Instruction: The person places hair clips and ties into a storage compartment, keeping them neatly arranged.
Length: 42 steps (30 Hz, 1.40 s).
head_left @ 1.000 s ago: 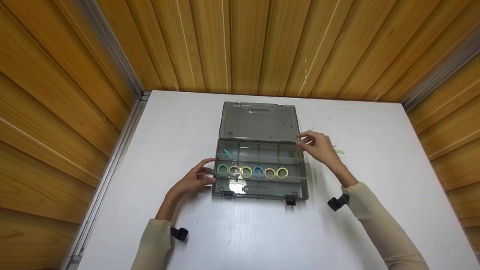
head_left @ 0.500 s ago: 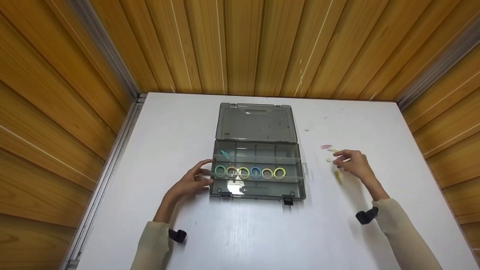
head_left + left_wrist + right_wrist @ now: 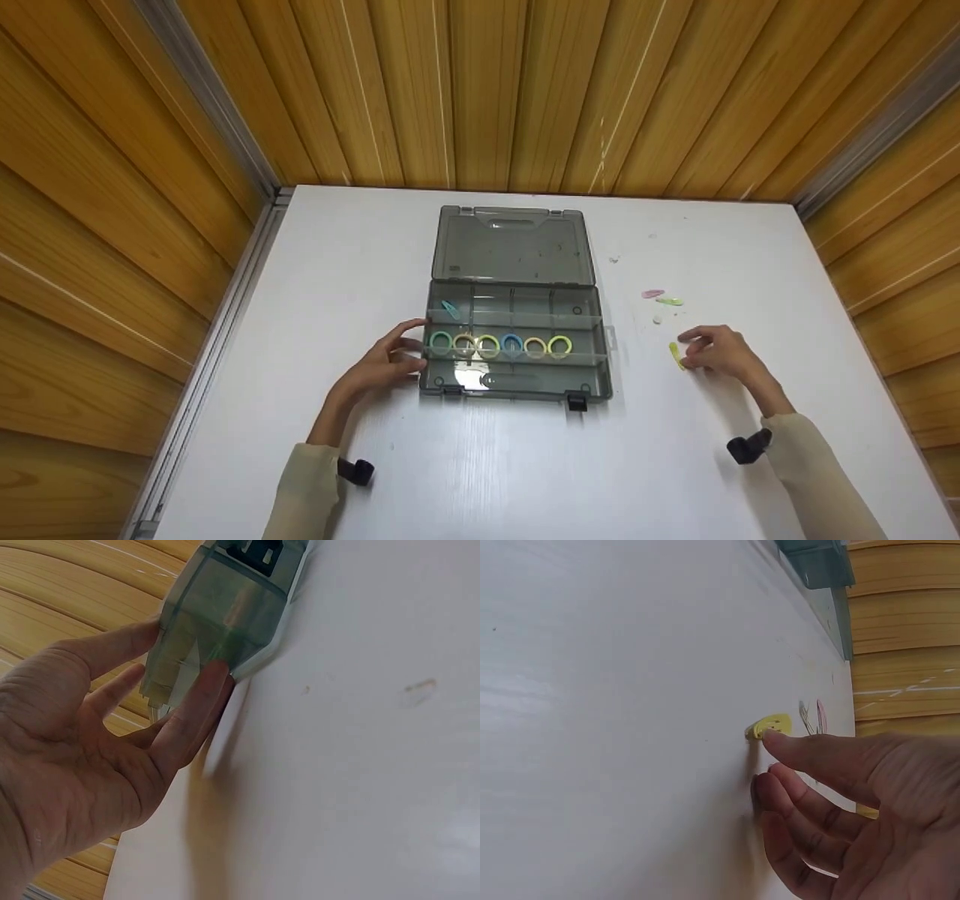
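A translucent grey organizer box (image 3: 517, 379) lies with its lid (image 3: 514, 247) folded back. Several coloured rings (image 3: 559, 346) stand in a row along its middle compartment, and a teal hair clip (image 3: 450, 309) lies in the far-left compartment. My left hand (image 3: 382, 364) rests its fingertips on the box's left side; in the left wrist view its fingers (image 3: 191, 712) touch the box end (image 3: 225, 607). To the right of the box, my right hand (image 3: 720, 352) is at a yellow hair clip (image 3: 676, 355) on the table. The right wrist view shows the thumb touching the clip (image 3: 772, 725), other fingers apart from it.
Beyond the right hand lie a pink hair clip (image 3: 652, 294), a yellow-green hair clip (image 3: 670, 301) and a small pale round piece (image 3: 657, 320). A tiny scrap (image 3: 614, 259) is near the lid. Wood-look panels (image 3: 495, 97) wall in the white table (image 3: 465, 480).
My right hand has moved from the box's right edge out to the right, then down toward me to the yellow clip. The left hand keeps its place at the box.
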Motion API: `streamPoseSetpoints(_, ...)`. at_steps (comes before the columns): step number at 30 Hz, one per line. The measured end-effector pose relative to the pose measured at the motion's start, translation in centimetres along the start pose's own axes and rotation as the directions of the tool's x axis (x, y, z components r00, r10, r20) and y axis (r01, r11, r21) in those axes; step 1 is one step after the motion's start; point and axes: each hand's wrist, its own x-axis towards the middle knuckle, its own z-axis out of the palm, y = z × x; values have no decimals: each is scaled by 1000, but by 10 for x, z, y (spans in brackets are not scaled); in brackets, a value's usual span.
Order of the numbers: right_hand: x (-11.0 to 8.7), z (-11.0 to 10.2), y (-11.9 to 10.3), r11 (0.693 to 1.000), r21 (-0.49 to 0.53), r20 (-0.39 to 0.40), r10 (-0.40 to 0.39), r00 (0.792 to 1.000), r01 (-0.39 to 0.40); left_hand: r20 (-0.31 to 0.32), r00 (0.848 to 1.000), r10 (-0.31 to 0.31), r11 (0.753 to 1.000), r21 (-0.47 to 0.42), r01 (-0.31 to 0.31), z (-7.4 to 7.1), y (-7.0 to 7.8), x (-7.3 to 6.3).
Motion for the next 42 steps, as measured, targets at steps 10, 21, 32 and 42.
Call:
streamPoseSetpoints(10, 8, 16, -7, 1000, 4, -66, -19, 998, 19, 15, 1000, 4, 1000, -25, -3, 0, 0, -1)
streamPoseSetpoints(21, 12, 21, -12, 992, 109, -100, 69, 993, -58, 2, 1000, -7, 1000, 8, 7, 2, -1, 0)
streamPoseSetpoints(32, 9, 16, -6, 970, -66, -168, -243, 955, 236, -4, 1000, -5, 1000, 10, 5, 1, 1, -1)
streamPoseSetpoints(42, 6, 18, -3, 975, -134, -125, -196, 973, 180, -5, 1000, -3, 1000, 22, 4, 1, 0, -1)
